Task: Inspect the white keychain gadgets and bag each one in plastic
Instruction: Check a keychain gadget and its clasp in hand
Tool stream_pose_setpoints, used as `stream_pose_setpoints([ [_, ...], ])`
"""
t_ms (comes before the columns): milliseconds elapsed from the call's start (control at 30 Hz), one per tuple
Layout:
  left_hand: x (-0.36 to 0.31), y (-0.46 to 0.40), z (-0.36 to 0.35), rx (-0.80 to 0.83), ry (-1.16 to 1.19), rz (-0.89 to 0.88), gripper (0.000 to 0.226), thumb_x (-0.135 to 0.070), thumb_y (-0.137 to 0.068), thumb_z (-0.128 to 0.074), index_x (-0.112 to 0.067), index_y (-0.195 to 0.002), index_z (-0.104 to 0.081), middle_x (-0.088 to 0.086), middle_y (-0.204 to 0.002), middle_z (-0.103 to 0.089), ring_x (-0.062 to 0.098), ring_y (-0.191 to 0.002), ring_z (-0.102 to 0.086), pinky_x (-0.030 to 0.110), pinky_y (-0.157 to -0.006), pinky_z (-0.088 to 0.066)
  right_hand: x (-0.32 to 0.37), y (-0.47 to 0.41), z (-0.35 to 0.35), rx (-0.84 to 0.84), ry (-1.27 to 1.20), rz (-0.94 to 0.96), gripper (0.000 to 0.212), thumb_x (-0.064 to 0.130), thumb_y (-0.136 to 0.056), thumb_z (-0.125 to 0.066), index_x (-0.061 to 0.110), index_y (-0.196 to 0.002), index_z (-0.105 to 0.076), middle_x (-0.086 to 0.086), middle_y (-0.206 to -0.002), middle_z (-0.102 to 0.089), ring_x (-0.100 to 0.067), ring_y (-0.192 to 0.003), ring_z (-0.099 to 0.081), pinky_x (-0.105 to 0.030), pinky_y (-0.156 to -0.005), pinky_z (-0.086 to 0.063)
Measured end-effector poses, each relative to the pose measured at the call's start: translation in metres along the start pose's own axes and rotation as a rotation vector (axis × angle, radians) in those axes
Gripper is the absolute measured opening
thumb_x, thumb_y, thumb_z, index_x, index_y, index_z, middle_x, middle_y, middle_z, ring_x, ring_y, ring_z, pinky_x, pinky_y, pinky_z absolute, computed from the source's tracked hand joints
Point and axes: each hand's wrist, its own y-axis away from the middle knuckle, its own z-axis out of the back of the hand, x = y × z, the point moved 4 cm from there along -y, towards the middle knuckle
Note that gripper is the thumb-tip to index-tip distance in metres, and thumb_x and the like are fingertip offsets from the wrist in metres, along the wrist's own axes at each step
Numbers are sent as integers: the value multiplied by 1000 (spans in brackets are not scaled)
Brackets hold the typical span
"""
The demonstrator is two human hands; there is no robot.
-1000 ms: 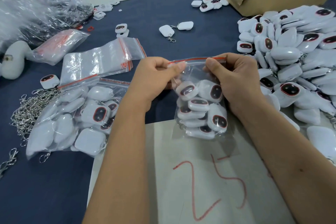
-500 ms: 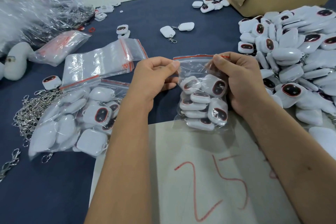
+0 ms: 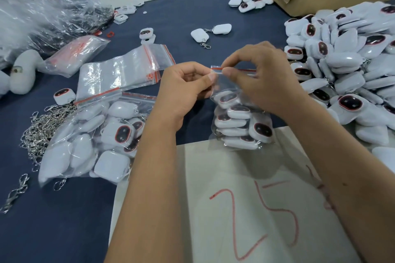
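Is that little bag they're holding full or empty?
Full. The small zip bag is packed with white gadgets stacked up to near its red strip, which the left hand and right hand pinch.

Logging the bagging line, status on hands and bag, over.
Both hands: left hand, right hand pinching zip strip. Filled bag upright on the paper sheet's edge. Nothing in the way.

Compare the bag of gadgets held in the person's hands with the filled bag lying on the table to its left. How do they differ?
The held bag stands upright, pinched at its red zip strip by the left hand and right hand; the lying bag rests flat, untouched. The held bag looks smaller and narrower; the lying bag is wider. Both are clear, red-striped and full of white gadgets.
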Motion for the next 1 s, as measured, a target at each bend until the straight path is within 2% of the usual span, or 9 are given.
stream_pose_setpoints([
  [67, 1, 0, 1, 3, -2, -14, 11, -2, -95, -70, -6, -85, -74, 14, -76, -72, 22, -73, -66, 33, -72, -58, 0, -5, -2, 31, -31, 26, 8, 28, -95, -74, 22, -95, -78, 15, -90, -70, -14, -104, -61, -51, -101, -45],
  [200, 2, -2, 2, -41, -45, -59, 9, -3, -95, -70, 0, -87, -74, 12, -75, -70, 15, -65, -69, 28, -67, -59, -5, -7, -6, 40, -149, 40, 10, 23, -94, -76, 14, -94, -80, 6, -87, -76, -10, -88, -70, -33, -91, -53],
  [267, 2, -3, 2, -60, -77, -84, 9, -3, -94, -71, 0, -86, -74, 11, -75, -70, 15, -65, -70, 29, -66, -60, -9, -4, -11, 35, -155, 43, 12, 25, -94, -77, 13, -96, -80, 4, -88, -77, -11, -87, -71, -33, -89, -53],
  [400, -1, -3, 0, -83, -199, -194, 10, -1, -91, -71, -1, -81, -71, 7, -73, -70, 18, -64, -73, 43, -68, -65, -12, -3, -15, 37, -262, 47, 13, 21, -94, -78, 8, -94, -80, -2, -87, -77, -18, -86, -72, -39, -86, -54],
  [600, -8, 0, -6, -83, -328, -328, 8, 0, -89, -71, -1, -82, -70, 8, -81, -71, 21, -64, -71, 51, -67, -60, -15, 0, -14, 58, -369, 41, 10, 16, -93, -79, 6, -95, -80, -4, -89, -78, -22, -89, -73, -45, -90, -55],
  [767, -9, 2, -5, -108, -317, -330, 8, -2, -87, -73, -6, -80, -75, 5, -74, -73, 40, -68, -67, 55, -66, -59, -15, -1, -12, 42, -378, 33, 9, 14, -91, -81, 5, -92, -80, -4, -86, -77, -22, -87, -72, -43, -89, -55],
  [1000, -9, 1, -5, -106, -343, -319, 8, -2, -87, -73, -5, -80, -70, -5, -74, -71, 30, -66, -69, 52, -67, -60, -12, 0, -11, 22, -314, 49, 10, 16, -91, -81, 6, -90, -80, 0, -83, -76, -13, -81, -70, -31, -82, -55],
])
